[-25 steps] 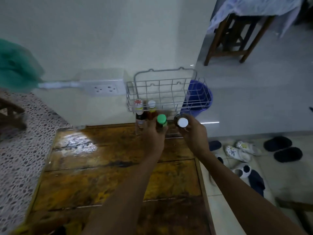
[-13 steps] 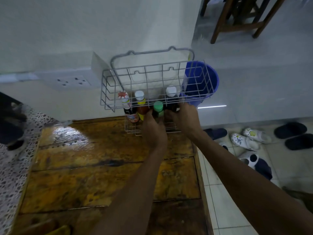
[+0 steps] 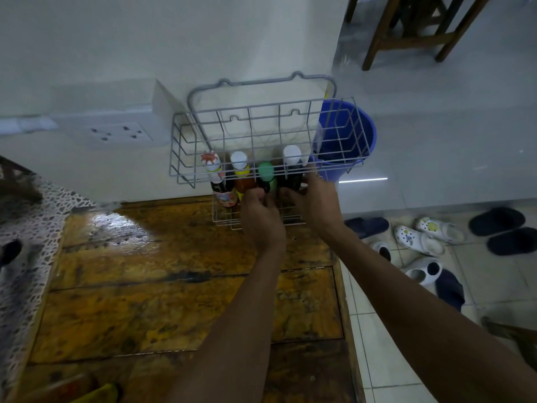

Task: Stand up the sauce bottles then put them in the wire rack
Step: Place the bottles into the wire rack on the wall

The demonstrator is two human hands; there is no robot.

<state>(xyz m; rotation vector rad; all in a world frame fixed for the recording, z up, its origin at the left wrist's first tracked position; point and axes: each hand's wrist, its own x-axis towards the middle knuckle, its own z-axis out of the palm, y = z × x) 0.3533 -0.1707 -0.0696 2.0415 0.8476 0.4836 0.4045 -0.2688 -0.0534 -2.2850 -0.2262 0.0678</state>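
A grey wire rack [image 3: 186,146] stands at the far edge of the wooden table [image 3: 162,303], against the wall. Several sauce bottles stand upright inside it in a row: a dark bottle with a red-and-white patterned cap [image 3: 211,162], an orange sauce bottle with a white cap [image 3: 239,161], a green-capped bottle [image 3: 266,170] and a dark bottle with a white cap [image 3: 291,154]. My left hand [image 3: 261,219] is wrapped around the lower part of the green-capped bottle. My right hand [image 3: 316,203] grips the base of the dark white-capped bottle. Both bottle bodies are partly hidden by my fingers.
A blue bucket [image 3: 360,123] sits on the floor behind the rack's right end. A wall socket [image 3: 116,132] is left of the rack. Several slippers and clogs [image 3: 418,237] lie on the tiled floor to the right. A wooden stool [image 3: 412,30] stands at the back right.
Both hands have lowered the green-capped and white-capped bottles into the rack beside the other two. The view has moved closer and tilted down.
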